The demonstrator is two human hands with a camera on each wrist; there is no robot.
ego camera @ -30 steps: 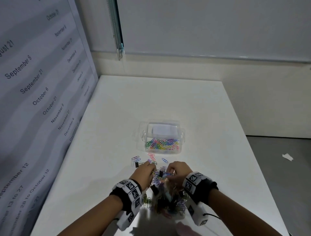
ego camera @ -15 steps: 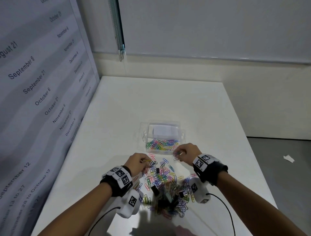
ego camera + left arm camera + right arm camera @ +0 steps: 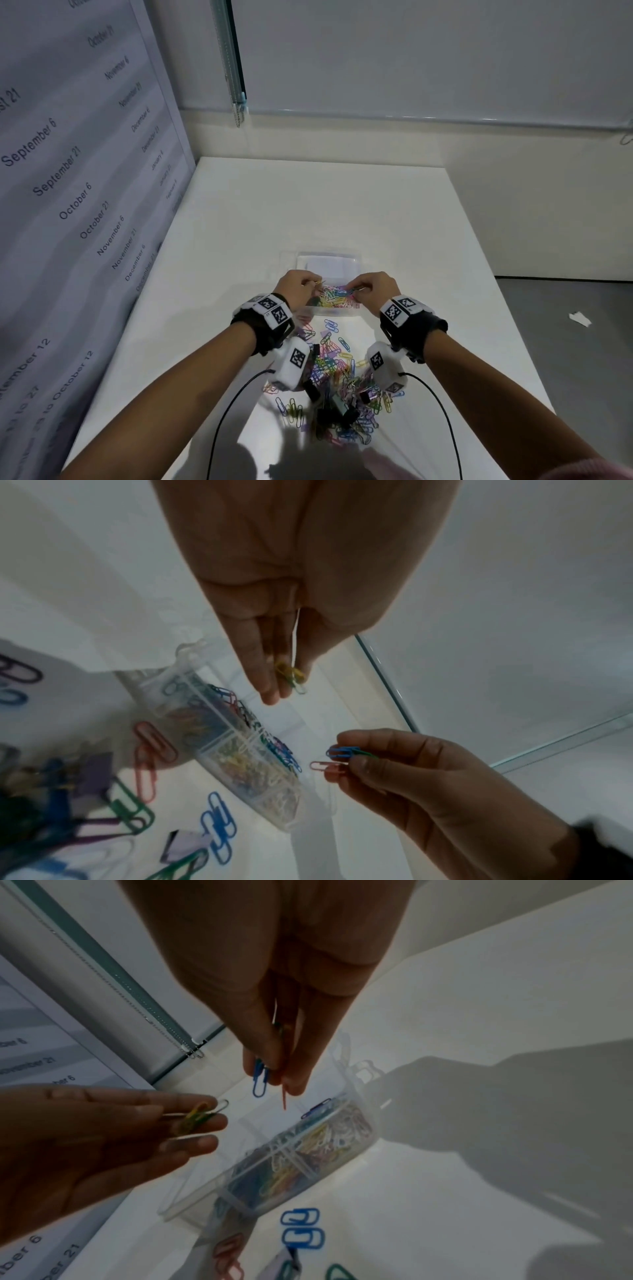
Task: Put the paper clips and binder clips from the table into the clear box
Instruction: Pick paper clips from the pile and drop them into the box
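The clear box (image 3: 337,311) sits mid-table, its near half filled with coloured paper clips. My left hand (image 3: 298,287) hovers over the box's left side and pinches a few yellow and green paper clips (image 3: 291,674). My right hand (image 3: 371,289) hovers over the right side and pinches blue, green and red paper clips (image 3: 342,754). The same blue clip (image 3: 259,1079) hangs from the right fingertips (image 3: 295,1085) above the box (image 3: 308,1153). A pile of loose paper clips and black binder clips (image 3: 339,387) lies on the table between my forearms.
The white table (image 3: 308,205) stretches beyond the box. A printed date panel (image 3: 68,171) stands along the left edge and a wall at the back. Two cables (image 3: 442,411) trail from the wrist cameras. Floor lies to the right, with a paper scrap (image 3: 579,319).
Both hands have lifted off the pile with clips pinched and moved forward, from beside the loose clips to above the clear box.
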